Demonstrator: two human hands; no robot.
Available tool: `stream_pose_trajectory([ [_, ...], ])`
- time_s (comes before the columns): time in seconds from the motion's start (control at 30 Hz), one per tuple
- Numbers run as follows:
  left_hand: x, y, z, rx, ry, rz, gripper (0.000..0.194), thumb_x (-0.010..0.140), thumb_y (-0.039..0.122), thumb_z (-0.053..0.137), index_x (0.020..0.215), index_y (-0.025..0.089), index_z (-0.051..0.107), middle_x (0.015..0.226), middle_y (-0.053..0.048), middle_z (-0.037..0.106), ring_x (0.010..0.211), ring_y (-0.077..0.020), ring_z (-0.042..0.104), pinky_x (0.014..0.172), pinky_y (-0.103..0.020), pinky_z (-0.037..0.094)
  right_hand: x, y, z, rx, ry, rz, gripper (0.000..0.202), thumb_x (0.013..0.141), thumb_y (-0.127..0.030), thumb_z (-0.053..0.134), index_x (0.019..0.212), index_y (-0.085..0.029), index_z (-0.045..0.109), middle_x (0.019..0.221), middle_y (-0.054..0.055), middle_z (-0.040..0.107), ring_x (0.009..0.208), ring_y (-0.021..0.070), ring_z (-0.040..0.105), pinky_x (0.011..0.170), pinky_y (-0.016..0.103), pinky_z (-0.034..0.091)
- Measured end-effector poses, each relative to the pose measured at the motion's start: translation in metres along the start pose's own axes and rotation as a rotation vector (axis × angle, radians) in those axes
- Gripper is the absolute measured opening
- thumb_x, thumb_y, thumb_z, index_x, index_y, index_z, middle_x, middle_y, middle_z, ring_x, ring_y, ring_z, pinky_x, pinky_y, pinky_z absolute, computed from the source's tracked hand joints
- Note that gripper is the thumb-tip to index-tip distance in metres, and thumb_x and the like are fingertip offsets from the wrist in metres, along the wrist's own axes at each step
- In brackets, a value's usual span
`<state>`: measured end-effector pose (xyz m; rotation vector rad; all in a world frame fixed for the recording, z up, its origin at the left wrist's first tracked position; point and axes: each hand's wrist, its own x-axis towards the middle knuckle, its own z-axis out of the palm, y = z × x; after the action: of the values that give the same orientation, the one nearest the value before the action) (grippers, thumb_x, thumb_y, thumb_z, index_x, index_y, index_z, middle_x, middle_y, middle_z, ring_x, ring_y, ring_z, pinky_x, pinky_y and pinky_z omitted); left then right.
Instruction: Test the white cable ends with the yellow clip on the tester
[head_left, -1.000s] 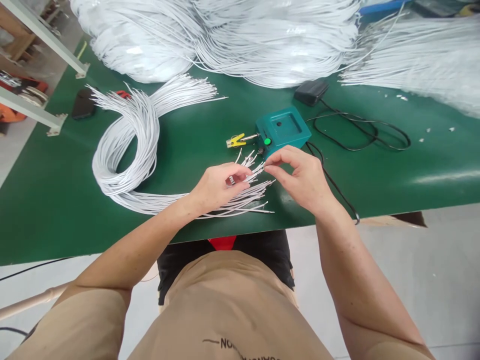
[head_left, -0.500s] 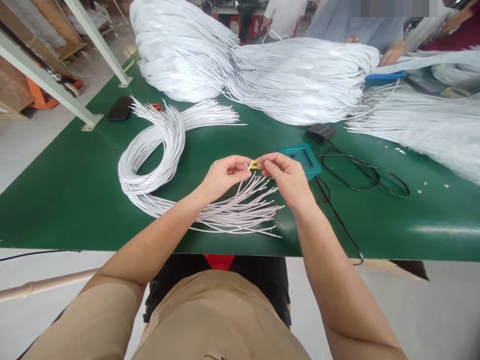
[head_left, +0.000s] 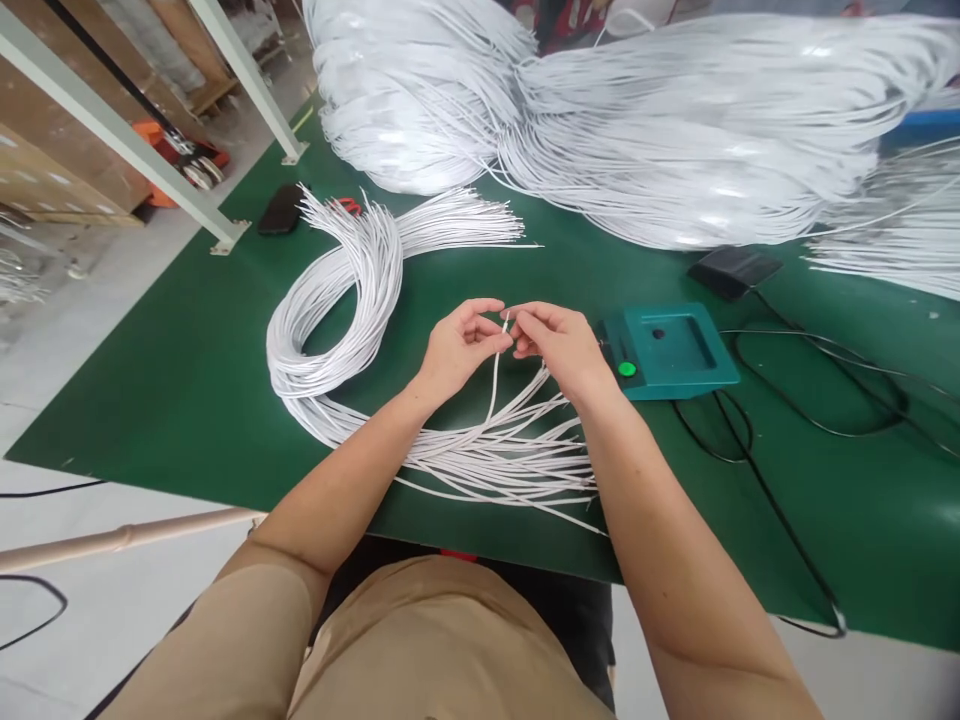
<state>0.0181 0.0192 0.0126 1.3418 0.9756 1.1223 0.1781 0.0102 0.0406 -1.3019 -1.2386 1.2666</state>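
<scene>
Between my two hands a single white cable (head_left: 495,385) rises out of the loose end of a bundle. My left hand (head_left: 461,350) is closed, thumb and fingers pinching that cable just below its tip. My right hand (head_left: 566,345) is closed too, its thumb and fingertips at the very end of the same cable; its fingers partly hide the tip. The cable bundle (head_left: 330,300) lies looped on the green table, with its free ends fanned out below my hands and partly behind my right forearm.
Right of my hands sits a teal device (head_left: 724,375) with a green button (head_left: 627,370). A black foot pedal or adapter (head_left: 735,270) and black cords lie beyond it. Large white cable bundles (head_left: 675,130) cover the back. A dark phone-like object (head_left: 280,210) lies near the metal post (head_left: 247,80).
The view has shifted, so the table sits farther right and the teal device shows more fully. A yellow bit between my fingertips is no longer visible; the cable tip now shows there.
</scene>
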Motion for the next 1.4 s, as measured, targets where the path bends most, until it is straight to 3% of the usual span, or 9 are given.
stream_pose_trajectory([
  [0.17,-0.002,-0.004,-0.002,0.062,0.008,0.037,0.053,0.072,0.027,0.080,0.121,0.019,0.063,0.076,0.001,0.068,0.069,-0.0098,0.064,0.072,-0.023,0.052,-0.004,0.006,0.000,0.005,-0.011,-0.009,0.017,0.084,-0.028,0.061,0.086,-0.015,0.072,0.070,-0.001,0.062,0.056,0.0060,0.054,0.058,0.019,0.049],
  [0.33,-0.005,-0.004,-0.001,0.139,-0.016,0.081,0.038,0.074,0.028,0.079,0.110,0.021,0.070,0.074,0.002,0.064,0.067,-0.0078,0.059,0.069,-0.021,0.051,-0.009,0.008,0.001,0.052,0.012,0.000,0.016,0.083,-0.028,0.063,0.081,-0.015,0.071,0.068,-0.001,0.064,0.057,0.0065,0.055,0.060,0.019,0.048],
  [0.6,-0.010,-0.004,0.002,0.310,0.048,0.085,0.034,0.074,0.026,0.078,0.107,0.023,0.067,0.076,0.004,0.063,0.067,-0.0077,0.060,0.068,-0.020,0.050,-0.011,0.009,0.004,0.070,0.033,-0.018,0.019,0.075,-0.034,0.072,0.077,-0.014,0.071,0.066,-0.001,0.063,0.058,0.0081,0.053,0.060,0.022,0.047],
  [0.83,-0.015,0.001,0.007,0.457,0.083,0.137,0.030,0.075,0.028,0.078,0.103,0.023,0.068,0.075,0.004,0.065,0.068,-0.0082,0.058,0.067,-0.021,0.048,-0.010,0.010,0.008,0.024,0.105,-0.052,0.010,0.068,-0.024,0.070,0.070,-0.014,0.069,0.069,0.000,0.067,0.065,0.0110,0.058,0.066,0.025,0.049],
  [1.1,-0.012,-0.003,0.003,0.203,0.036,0.039,0.039,0.072,0.028,0.080,0.108,0.021,0.068,0.077,0.002,0.068,0.069,-0.0097,0.063,0.074,-0.024,0.052,-0.011,0.005,0.005,-0.058,0.111,0.042,0.008,0.066,-0.023,0.066,0.067,-0.015,0.066,0.065,-0.001,0.063,0.053,0.0090,0.053,0.049,0.022,0.045],
  [1.4,-0.011,-0.001,0.002,0.116,0.018,-0.009,0.042,0.070,0.025,0.079,0.110,0.018,0.067,0.078,0.000,0.072,0.073,-0.0125,0.068,0.079,-0.027,0.055,-0.014,0.000,0.005,0.021,0.114,-0.012,0.012,0.072,-0.024,0.067,0.078,-0.015,0.072,0.071,-0.001,0.066,0.053,0.0069,0.052,0.051,0.020,0.047],
])
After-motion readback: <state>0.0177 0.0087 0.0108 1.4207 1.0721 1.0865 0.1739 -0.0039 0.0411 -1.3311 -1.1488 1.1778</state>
